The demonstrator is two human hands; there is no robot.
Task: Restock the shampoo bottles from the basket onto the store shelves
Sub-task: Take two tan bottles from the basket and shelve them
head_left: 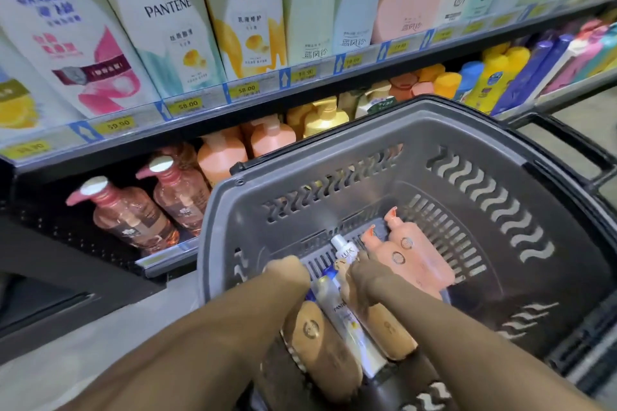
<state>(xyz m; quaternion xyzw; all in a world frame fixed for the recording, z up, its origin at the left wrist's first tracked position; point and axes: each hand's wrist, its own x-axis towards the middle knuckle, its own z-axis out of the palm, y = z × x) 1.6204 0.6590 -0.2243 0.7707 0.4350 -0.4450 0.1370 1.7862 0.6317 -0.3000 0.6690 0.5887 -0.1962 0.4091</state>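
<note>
A grey plastic basket [334,150] stands in front of the shelves and holds several shampoo bottles lying flat. Among them are two peach bottles [417,250], a white Lux bottle [345,247], a white Pantene bottle [347,320] and two tan bottles [320,340]. Both my arms reach down into it. My right hand [364,277] grips the Lux bottle, thumb on its left side and fingers on its right. My left hand [290,272] is at the basket's near-left wall beside a blue and white bottle [329,277]; its fingers are hidden.
The upper shelf [253,100], edged with yellow price tags, carries tall Pantene and other boxed bottles. On the lower shelf [167,257] stand pink pump bottles [133,217], then orange and yellow ones further right. The black basket handle [574,143] sticks out at the right.
</note>
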